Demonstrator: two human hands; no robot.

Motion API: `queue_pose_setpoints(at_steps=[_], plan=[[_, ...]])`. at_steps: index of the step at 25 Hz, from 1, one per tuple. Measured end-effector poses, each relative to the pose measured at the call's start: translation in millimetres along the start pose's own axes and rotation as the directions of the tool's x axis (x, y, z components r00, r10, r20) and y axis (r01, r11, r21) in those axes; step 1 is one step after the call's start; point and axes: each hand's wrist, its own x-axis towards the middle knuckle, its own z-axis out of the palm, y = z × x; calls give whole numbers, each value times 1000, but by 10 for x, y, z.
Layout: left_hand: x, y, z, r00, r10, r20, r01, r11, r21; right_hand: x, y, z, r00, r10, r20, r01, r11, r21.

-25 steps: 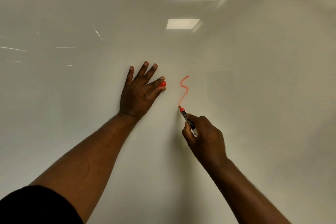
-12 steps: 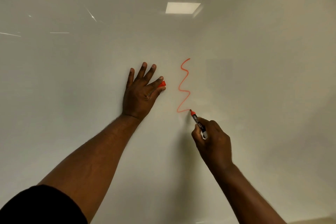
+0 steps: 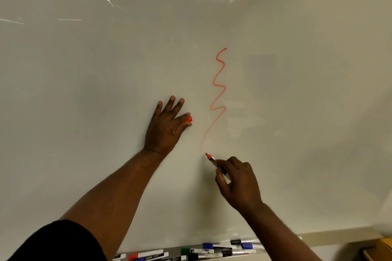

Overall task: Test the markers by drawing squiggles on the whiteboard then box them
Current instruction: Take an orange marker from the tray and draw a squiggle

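Squiggle (image 3: 218,86) has lengthened; right hand (image 3: 239,184) grips marker (image 3: 214,161), left hand (image 3: 165,129) pinches cap (image 3: 188,119).

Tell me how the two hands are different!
The left hand lies flat on the whiteboard, fingers spread; the right hand is curled. The left hand pinches only the red cap; the right hand grips the red marker, tip just below the squiggle. Both hold something red.

Glossy smooth whiteboard (image 3: 84,91), plastic marker (image 3: 214,162), plastic cap (image 3: 188,119)
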Motion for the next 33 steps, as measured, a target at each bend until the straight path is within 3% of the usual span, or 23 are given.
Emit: queue_pose_setpoints(at_steps=[5, 13, 18, 33], plan=[[-613, 310, 68, 975, -154, 158, 157, 988, -7, -175, 60, -96, 994, 102, -40, -103, 994, -29], [-1223, 748, 169, 908, -339, 248, 375, 920, -115, -467, 128, -232, 993, 108, -57, -112, 990, -80], [-1422, 942, 210, 868, -330, 370, 387, 918, -90, -601, 138, -261, 995, 103, -12, -103, 993, -49], [-1575, 1219, 133, 904, -235, 356, 293, 949, -117, -733, 133, -190, 996, 84, 6, -83, 995, -63]])
